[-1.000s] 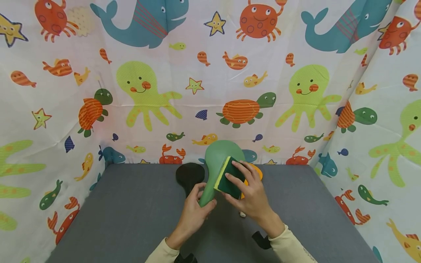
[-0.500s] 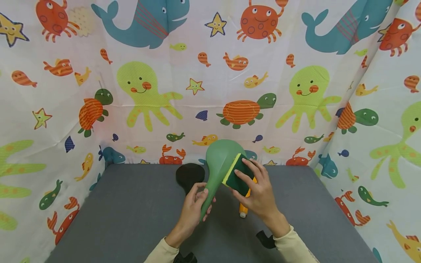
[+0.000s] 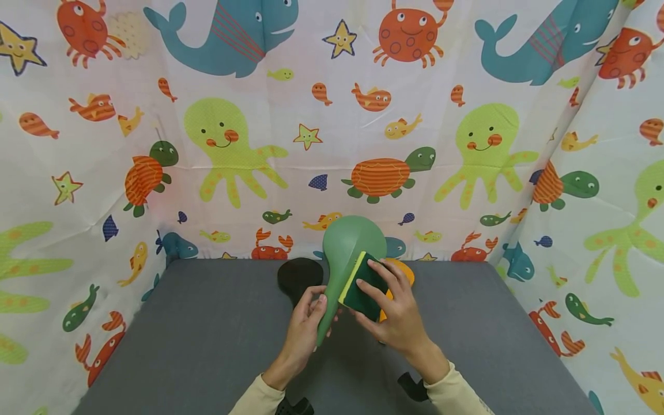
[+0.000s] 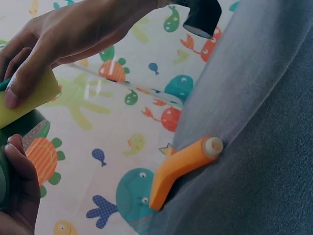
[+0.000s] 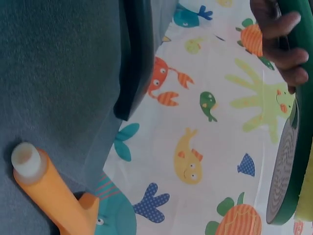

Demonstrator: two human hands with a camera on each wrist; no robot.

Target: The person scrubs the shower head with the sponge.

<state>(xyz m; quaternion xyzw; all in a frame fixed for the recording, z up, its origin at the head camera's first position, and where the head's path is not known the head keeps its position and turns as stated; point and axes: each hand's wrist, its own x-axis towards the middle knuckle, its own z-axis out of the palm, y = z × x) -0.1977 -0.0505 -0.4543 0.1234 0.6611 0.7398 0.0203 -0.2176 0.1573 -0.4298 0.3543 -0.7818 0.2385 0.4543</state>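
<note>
My left hand grips the handle of a green handheld shower head, held up over the table with its smooth rounded back toward the head camera. In the right wrist view, the round grey face with its ringed pattern points away. My right hand pinches a green and yellow scouring sponge along its edges, fingers spread over the dark scouring side. The sponge's yellow side lies against the neck and lower back of the shower head. Left fingers curl round the handle.
Behind my hands, a black shower head lies on the grey table at left. An orange shower head lies at right, partly hidden by the sponge and right hand. A printed sea-animal curtain stands along the table's back and sides.
The sponge first slid right and up along the shower head, then came back left and down. My left hand shifted its hold on the handle, the thumb now along its front.
</note>
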